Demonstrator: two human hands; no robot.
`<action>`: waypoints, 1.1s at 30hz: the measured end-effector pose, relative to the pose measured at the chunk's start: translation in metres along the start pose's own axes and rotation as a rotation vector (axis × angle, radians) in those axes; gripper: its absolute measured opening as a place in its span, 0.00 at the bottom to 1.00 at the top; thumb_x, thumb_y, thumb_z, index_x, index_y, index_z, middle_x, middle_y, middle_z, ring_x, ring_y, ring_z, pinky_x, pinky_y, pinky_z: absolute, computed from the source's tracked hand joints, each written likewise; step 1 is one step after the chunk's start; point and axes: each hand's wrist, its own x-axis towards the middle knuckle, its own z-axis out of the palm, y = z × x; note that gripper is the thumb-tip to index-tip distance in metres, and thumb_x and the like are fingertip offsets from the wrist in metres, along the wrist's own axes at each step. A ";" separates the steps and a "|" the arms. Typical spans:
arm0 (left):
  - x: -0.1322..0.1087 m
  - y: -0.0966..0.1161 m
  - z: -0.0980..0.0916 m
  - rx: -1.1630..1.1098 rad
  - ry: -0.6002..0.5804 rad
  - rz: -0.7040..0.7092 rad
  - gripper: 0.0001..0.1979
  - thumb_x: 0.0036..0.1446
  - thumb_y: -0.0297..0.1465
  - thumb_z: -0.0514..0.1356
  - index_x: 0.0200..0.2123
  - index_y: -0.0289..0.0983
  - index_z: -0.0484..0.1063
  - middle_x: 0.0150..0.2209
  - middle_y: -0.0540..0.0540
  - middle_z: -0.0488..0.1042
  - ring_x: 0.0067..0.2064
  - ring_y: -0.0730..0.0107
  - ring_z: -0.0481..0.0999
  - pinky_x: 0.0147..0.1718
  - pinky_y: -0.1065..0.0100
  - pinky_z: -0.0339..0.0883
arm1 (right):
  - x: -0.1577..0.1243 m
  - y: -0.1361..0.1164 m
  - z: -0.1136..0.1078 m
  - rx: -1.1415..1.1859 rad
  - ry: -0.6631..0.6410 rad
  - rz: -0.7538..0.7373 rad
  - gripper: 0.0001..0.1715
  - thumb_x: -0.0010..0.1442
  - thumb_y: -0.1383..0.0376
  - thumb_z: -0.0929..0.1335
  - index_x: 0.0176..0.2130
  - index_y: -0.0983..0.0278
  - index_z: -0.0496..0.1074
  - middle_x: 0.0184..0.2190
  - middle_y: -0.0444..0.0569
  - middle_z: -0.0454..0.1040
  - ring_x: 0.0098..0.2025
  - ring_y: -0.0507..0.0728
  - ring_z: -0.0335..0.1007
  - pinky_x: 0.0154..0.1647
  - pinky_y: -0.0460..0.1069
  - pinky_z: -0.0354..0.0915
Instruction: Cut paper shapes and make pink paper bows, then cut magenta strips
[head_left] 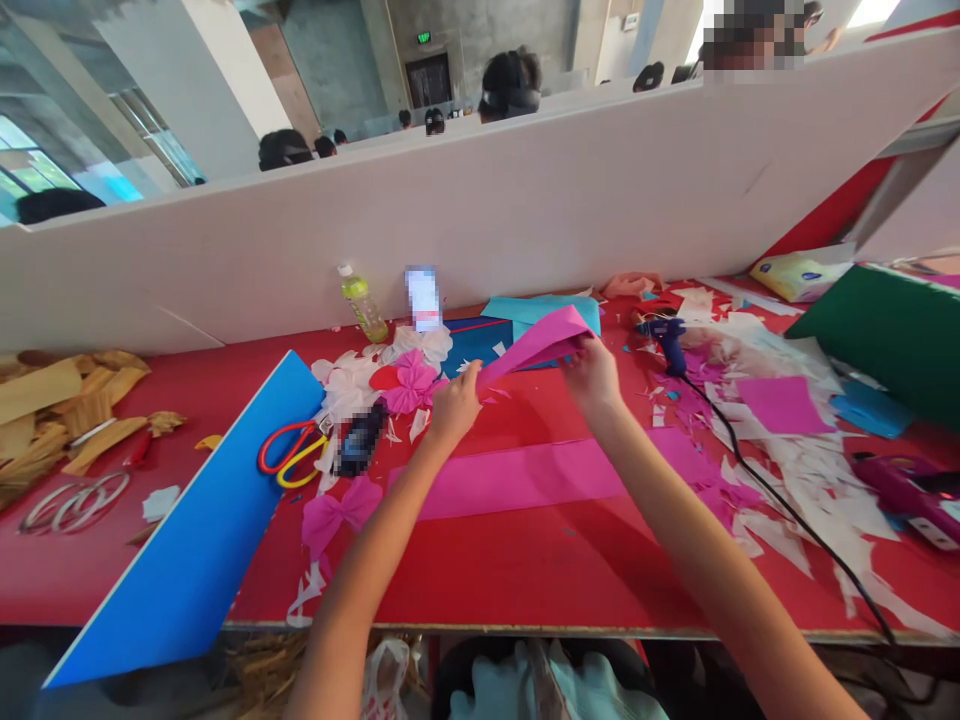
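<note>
A pink paper strip [529, 345] is stretched in the air between my two hands, its right part folded over in a loop. My left hand [456, 405] pinches its left end. At the other end, my right hand [592, 375] closes on the fold, with some fingers hidden behind the paper. Below them a longer pink strip [517, 475] lies flat on the red table [510, 575]. Pink paper flowers [412, 382] and a pink bow-shaped piece [341, 510] lie left of my hands. White paper flowers [349, 385] are beside them.
Scissors with red and yellow handles [296, 455] rest against a tilted blue board [195, 530]. A bottle [362, 305] and a phone [424, 298] stand by the white partition [450, 220]. On the right are a corded glue gun [667, 340], paper scraps [795, 490] and a green board [885, 340].
</note>
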 end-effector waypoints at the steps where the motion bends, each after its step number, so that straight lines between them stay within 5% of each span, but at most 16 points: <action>1: 0.005 -0.004 -0.002 0.002 -0.029 -0.033 0.27 0.56 0.19 0.47 0.59 0.37 0.54 0.43 0.41 0.74 0.41 0.62 0.75 0.36 0.68 0.67 | -0.012 0.008 -0.002 -0.115 0.022 -0.062 0.21 0.52 0.60 0.58 0.46 0.61 0.61 0.44 0.50 0.69 0.48 0.56 0.65 0.46 0.53 0.65; 5: 0.027 -0.020 -0.006 0.016 -0.047 -0.139 0.28 0.57 0.21 0.46 0.61 0.40 0.52 0.40 0.43 0.76 0.38 0.62 0.76 0.34 0.68 0.66 | -0.062 0.034 -0.014 -0.380 -0.137 -0.223 0.31 0.56 0.61 0.60 0.58 0.60 0.51 0.56 0.56 0.59 0.54 0.57 0.60 0.51 0.54 0.62; 8: 0.046 -0.028 -0.007 -0.009 -0.026 -0.198 0.25 0.59 0.24 0.46 0.60 0.41 0.55 0.37 0.44 0.77 0.36 0.62 0.76 0.33 0.67 0.66 | -0.085 0.043 -0.026 -0.523 -0.264 -0.360 0.29 0.58 0.65 0.59 0.59 0.60 0.52 0.55 0.58 0.59 0.49 0.58 0.64 0.50 0.57 0.63; 13: 0.090 -0.019 -0.007 -0.029 0.273 -0.246 0.25 0.62 0.26 0.42 0.62 0.39 0.50 0.48 0.40 0.73 0.46 0.62 0.73 0.40 0.65 0.67 | -0.096 0.045 -0.032 -0.781 -0.572 -0.683 0.21 0.57 0.72 0.57 0.49 0.63 0.64 0.46 0.57 0.67 0.48 0.59 0.63 0.47 0.56 0.63; 17: 0.134 -0.006 0.010 0.027 0.431 -0.109 0.26 0.61 0.23 0.40 0.63 0.39 0.50 0.63 0.41 0.55 0.63 0.64 0.55 0.57 0.60 0.55 | -0.098 0.046 -0.031 -0.870 -0.705 -0.840 0.18 0.58 0.73 0.56 0.42 0.63 0.69 0.39 0.55 0.71 0.39 0.57 0.65 0.39 0.53 0.62; 19: 0.151 -0.002 0.031 0.074 0.355 -0.068 0.28 0.60 0.22 0.43 0.64 0.39 0.48 0.65 0.40 0.49 0.65 0.59 0.47 0.60 0.52 0.47 | -0.098 0.046 -0.030 -0.884 -0.711 -0.868 0.18 0.58 0.74 0.56 0.41 0.63 0.69 0.37 0.54 0.71 0.37 0.56 0.65 0.37 0.52 0.61; 22: 0.164 0.001 0.070 0.138 0.013 0.055 0.28 0.57 0.22 0.49 0.61 0.39 0.54 0.64 0.38 0.49 0.66 0.55 0.44 0.60 0.44 0.37 | -0.097 0.046 -0.030 -0.910 -0.699 -0.888 0.17 0.58 0.74 0.56 0.37 0.64 0.69 0.35 0.52 0.71 0.33 0.55 0.63 0.34 0.50 0.59; 24: 0.167 0.001 0.091 0.150 -0.171 -0.023 0.27 0.57 0.25 0.52 0.61 0.37 0.56 0.63 0.34 0.51 0.65 0.51 0.44 0.58 0.40 0.37 | -0.097 0.047 -0.030 -0.938 -0.691 -0.892 0.15 0.58 0.74 0.56 0.34 0.64 0.68 0.31 0.51 0.70 0.30 0.54 0.61 0.32 0.49 0.57; 28: 0.167 0.001 0.105 0.153 -0.189 -0.059 0.29 0.58 0.30 0.52 0.62 0.34 0.51 0.64 0.30 0.49 0.65 0.48 0.42 0.58 0.40 0.33 | -0.097 0.049 -0.029 -0.994 -0.735 -0.893 0.15 0.57 0.75 0.56 0.30 0.63 0.67 0.27 0.49 0.67 0.27 0.53 0.58 0.30 0.48 0.54; 33: 0.149 0.005 0.088 0.171 -0.125 0.077 0.32 0.57 0.28 0.53 0.64 0.37 0.48 0.65 0.34 0.46 0.66 0.52 0.40 0.59 0.43 0.32 | -0.097 0.051 -0.028 -1.008 -0.724 -0.894 0.13 0.55 0.75 0.56 0.28 0.63 0.65 0.25 0.48 0.65 0.26 0.53 0.56 0.28 0.48 0.51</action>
